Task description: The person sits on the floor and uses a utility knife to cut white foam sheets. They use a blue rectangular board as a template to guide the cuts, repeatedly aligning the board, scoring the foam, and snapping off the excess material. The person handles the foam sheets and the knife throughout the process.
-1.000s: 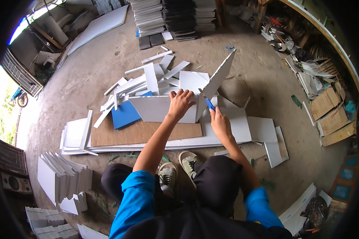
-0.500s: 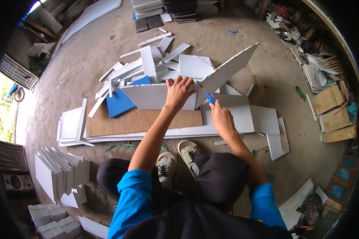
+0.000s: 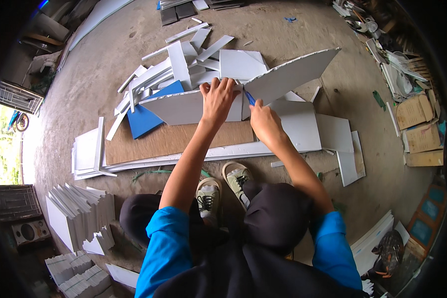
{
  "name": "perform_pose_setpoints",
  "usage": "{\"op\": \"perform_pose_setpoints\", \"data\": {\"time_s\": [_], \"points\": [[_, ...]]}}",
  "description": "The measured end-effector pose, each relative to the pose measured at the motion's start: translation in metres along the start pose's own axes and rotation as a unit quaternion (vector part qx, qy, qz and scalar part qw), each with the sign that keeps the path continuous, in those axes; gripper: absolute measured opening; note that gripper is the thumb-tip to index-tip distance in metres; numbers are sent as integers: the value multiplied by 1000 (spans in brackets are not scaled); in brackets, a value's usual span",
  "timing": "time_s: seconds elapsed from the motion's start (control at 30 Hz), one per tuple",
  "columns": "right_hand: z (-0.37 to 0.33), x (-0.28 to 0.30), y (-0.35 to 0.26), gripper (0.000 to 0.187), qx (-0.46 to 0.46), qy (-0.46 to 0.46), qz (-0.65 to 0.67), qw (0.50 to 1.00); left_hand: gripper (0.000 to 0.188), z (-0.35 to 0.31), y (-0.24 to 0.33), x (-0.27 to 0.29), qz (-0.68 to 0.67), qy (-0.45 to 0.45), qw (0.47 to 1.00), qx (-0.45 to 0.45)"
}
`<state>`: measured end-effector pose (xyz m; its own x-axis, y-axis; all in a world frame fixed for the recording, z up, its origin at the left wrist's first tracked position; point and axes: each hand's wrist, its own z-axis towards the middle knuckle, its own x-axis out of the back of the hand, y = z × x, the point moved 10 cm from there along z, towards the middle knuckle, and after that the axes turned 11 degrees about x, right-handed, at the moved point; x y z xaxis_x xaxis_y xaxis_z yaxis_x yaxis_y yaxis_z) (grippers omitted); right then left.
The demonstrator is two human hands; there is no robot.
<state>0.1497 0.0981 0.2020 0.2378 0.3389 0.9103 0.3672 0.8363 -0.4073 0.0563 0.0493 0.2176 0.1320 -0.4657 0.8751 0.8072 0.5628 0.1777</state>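
A white foam-like board [image 3: 179, 110] stands on edge in front of me, bent at a crease, with its right section [image 3: 295, 74] angled away to the right. My left hand [image 3: 217, 102] is closed over the top edge just left of the crease, fingers curled to the far side. My right hand [image 3: 265, 121] grips a blue-handled cutter knife [image 3: 250, 98]. The knife's tip is at the crease near the top edge; its blade is mostly hidden. Below the board lies a brown wooden sheet [image 3: 179, 144] on stacked white panels [image 3: 298, 129].
White offcuts [image 3: 181, 64] lie heaped behind the board, beside a blue panel [image 3: 140, 123]. Cut white pieces [image 3: 79, 213] are stacked at my lower left. Cardboard [image 3: 414, 111] and scrap line the right side. My shoes [image 3: 208, 198] are close to the panels.
My right hand and the knife have shifted up and left against the crease. The board's right section has swung further out and down to the right. My left hand keeps its grip.
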Motion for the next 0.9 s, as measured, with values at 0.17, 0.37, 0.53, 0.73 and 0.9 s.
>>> {"op": "perform_pose_setpoints", "data": {"time_s": [0.17,0.37,0.53,0.73,0.9], "points": [[-9,-6,-1,22,-16,1,17,1000,29,0,-6,1,-6,-3,1000,-8],[13,-26,16,17,-38,-20,22,999,35,1,5,0,-15,-23,1000,10],[4,-34,16,18,-47,-35,44,997,26,7,-1,4,-77,8,995,56],[-2,-48,19,24,-51,-31,56,997,23,13,-11,7,-110,27,990,79],[-7,-130,65,31,-79,-73,10,994,24,11,0,2,-100,18,991,87]]}}
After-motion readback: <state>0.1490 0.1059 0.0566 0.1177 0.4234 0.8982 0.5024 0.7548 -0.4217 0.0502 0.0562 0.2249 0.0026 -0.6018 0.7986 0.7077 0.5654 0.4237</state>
